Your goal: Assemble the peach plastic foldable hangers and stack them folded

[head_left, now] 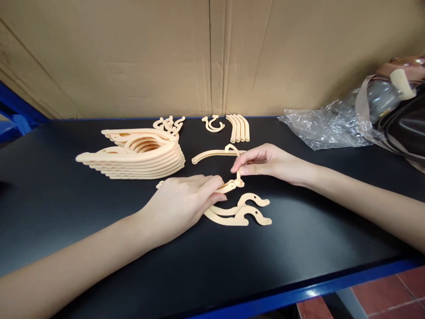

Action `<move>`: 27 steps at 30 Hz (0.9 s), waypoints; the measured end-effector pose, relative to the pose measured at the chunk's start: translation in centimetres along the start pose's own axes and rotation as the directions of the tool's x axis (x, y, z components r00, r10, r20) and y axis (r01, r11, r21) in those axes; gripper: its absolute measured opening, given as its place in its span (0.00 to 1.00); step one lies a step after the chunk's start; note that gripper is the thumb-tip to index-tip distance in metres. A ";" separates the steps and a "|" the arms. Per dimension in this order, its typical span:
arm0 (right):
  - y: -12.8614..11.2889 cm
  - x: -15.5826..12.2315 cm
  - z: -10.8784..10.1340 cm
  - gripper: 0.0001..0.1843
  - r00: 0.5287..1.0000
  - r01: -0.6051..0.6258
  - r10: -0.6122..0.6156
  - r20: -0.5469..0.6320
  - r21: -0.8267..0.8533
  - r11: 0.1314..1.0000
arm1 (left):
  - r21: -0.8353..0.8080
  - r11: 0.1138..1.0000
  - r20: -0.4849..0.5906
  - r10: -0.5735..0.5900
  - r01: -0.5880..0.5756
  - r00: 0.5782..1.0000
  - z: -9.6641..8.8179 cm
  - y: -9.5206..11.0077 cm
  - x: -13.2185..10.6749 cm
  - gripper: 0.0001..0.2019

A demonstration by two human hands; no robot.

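Note:
My left hand point(187, 201) is closed around a cream plastic hanger arm point(228, 187), whose jointed end sticks out past the fingers. In a pinch between thumb and fingers, my right hand point(264, 164) has a cream hanger hook point(233, 149). The hook's base meets the end of the hanger arm; whether the two are locked together I cannot tell. Just below my hands lie two curved hanger pieces point(247, 217) with notched ends, partly hidden by my left hand. Behind my right hand rests a slim curved bar point(212, 154).
A stack of cream hangers point(139, 161) stands at the left. Farther back are a pile of loose hooks point(169, 125), another small group of hooks point(213, 124) and several curved bars point(238, 128). Clear plastic wrap point(327, 126) and a dark bag point(407, 117) lie on the right, before a cardboard wall point(149, 57).

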State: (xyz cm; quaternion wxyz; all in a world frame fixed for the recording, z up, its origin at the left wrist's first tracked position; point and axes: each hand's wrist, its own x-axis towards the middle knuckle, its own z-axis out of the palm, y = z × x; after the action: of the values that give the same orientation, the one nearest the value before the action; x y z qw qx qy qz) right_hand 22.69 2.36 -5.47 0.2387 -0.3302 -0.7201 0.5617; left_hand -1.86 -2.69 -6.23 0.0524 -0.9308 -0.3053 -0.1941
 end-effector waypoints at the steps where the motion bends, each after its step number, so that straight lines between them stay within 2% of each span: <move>1: 0.0 0.0 0.0 0.08 1.000 -0.005 0.005 0.004 0.002 1.000 | -0.007 1.000 -0.005 0.004 -0.004 1.000 0.0 0.0 0.0 0.16; 11: -0.1 -0.1 -0.2 0.07 0.999 0.019 -0.018 0.042 -0.044 0.999 | -0.055 0.997 -0.032 0.045 -0.047 0.998 0.6 -0.3 -0.2 0.16; 27: -1.1 -0.6 0.4 0.12 0.996 0.037 -0.055 -0.066 -0.248 0.968 | 0.153 0.987 -0.009 0.047 -0.045 0.999 -0.2 0.4 0.0 0.17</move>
State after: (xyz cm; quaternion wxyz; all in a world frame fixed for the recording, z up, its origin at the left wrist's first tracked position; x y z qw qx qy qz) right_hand 22.55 1.50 -4.49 0.2344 -0.3607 -0.7827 0.4499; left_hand -1.69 -3.10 -6.08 0.1299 -0.9296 -0.2975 -0.1747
